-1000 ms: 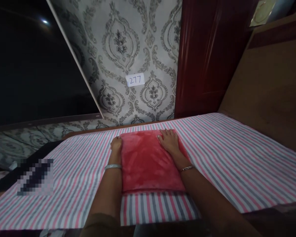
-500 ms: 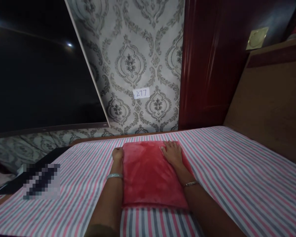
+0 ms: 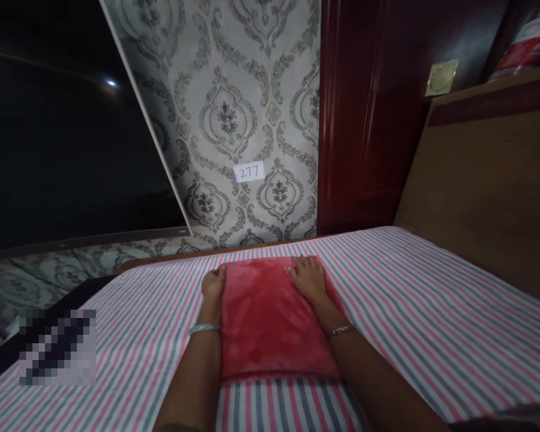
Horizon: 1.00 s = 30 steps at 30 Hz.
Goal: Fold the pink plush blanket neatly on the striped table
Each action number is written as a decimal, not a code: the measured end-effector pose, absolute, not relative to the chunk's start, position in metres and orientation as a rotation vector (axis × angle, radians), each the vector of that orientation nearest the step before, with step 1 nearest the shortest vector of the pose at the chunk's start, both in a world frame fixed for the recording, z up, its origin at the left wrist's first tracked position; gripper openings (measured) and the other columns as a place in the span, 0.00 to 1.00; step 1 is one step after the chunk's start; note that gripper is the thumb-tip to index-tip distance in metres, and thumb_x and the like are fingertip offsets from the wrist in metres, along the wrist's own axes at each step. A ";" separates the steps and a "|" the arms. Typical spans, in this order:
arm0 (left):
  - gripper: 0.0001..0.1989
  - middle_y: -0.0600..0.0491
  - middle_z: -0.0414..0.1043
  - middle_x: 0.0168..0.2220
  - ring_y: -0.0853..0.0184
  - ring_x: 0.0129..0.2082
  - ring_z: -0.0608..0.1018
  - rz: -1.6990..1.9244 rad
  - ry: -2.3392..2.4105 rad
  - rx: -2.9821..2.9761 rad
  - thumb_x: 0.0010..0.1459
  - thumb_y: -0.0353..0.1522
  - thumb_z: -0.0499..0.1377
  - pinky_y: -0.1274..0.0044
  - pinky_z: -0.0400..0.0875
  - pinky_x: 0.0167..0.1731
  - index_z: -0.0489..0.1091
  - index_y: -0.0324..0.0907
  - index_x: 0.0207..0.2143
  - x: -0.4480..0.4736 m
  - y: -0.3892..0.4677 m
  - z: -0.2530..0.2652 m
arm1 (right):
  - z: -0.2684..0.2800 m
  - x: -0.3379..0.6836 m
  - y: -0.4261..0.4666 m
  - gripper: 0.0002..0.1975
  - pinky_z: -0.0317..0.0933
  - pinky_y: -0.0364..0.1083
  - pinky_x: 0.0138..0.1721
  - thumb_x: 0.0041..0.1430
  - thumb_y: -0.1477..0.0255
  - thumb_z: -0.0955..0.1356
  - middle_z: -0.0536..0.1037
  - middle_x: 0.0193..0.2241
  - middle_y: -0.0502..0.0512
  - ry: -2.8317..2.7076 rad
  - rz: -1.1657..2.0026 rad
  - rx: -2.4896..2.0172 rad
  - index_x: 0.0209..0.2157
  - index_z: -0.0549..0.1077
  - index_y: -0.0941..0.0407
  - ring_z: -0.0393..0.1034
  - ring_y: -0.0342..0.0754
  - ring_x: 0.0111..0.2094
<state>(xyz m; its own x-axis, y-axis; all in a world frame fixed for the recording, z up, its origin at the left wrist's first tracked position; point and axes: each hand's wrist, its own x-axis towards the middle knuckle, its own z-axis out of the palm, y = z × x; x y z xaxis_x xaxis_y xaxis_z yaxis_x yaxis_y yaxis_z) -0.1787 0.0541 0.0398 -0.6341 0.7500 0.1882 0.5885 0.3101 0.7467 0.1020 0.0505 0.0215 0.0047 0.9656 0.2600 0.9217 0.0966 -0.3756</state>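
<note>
A red plush cloth [image 3: 274, 324], folded into a flat rectangle, lies on a striped sheet [image 3: 387, 288] in front of me. At its far left corner my left hand [image 3: 212, 282] is closed on the edge, with the thumb showing on top and the other fingers mostly hidden. My right hand [image 3: 309, 279] rests flat near the far right corner, its fingers spread over the plush. The right forearm covers part of the cloth's right edge.
A large black screen [image 3: 63, 132] stands at the left. Behind the sheet is a patterned wall with a paper label [image 3: 249, 171] reading 277. A brown board [image 3: 486, 180] rises at the right, with a bottle [image 3: 528, 45] behind it. A blurred patch covers something at the left.
The camera view has turned slightly right, so the scene sits further left. The left thumb shows more clearly over the corner. The right hand stays flat on the cloth.
</note>
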 end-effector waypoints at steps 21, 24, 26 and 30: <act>0.12 0.52 0.74 0.24 0.67 0.26 0.76 1.616 1.983 0.820 0.55 0.33 0.59 0.75 0.71 0.31 0.76 0.32 0.35 -0.180 0.073 0.020 | 0.017 0.108 0.053 0.27 0.42 0.60 0.65 0.69 0.59 0.57 0.64 0.66 0.58 -1.944 0.101 -1.847 0.64 0.65 0.52 0.52 0.60 0.66; 0.12 0.50 0.75 0.25 0.66 0.26 0.76 1.548 2.014 0.871 0.54 0.34 0.61 0.75 0.70 0.30 0.76 0.32 0.33 -0.179 0.071 0.020 | 0.018 0.108 0.052 0.27 0.42 0.60 0.65 0.70 0.59 0.56 0.64 0.66 0.58 -1.939 0.102 -1.864 0.64 0.65 0.52 0.52 0.60 0.66; 0.13 0.48 0.77 0.28 0.64 0.29 0.78 1.499 2.065 0.918 0.56 0.36 0.60 0.75 0.70 0.30 0.76 0.32 0.33 -0.178 0.069 0.020 | 0.019 0.108 0.052 0.27 0.42 0.60 0.65 0.70 0.59 0.56 0.64 0.66 0.58 -1.946 0.100 -1.862 0.64 0.65 0.52 0.51 0.60 0.66; 0.14 0.40 0.80 0.38 0.55 0.40 0.80 1.408 2.238 1.016 0.57 0.35 0.59 0.71 0.72 0.39 0.77 0.33 0.38 -0.177 0.069 0.022 | 0.019 0.109 0.051 0.28 0.43 0.61 0.65 0.70 0.58 0.55 0.63 0.66 0.58 -1.958 0.111 -1.857 0.65 0.64 0.52 0.51 0.61 0.67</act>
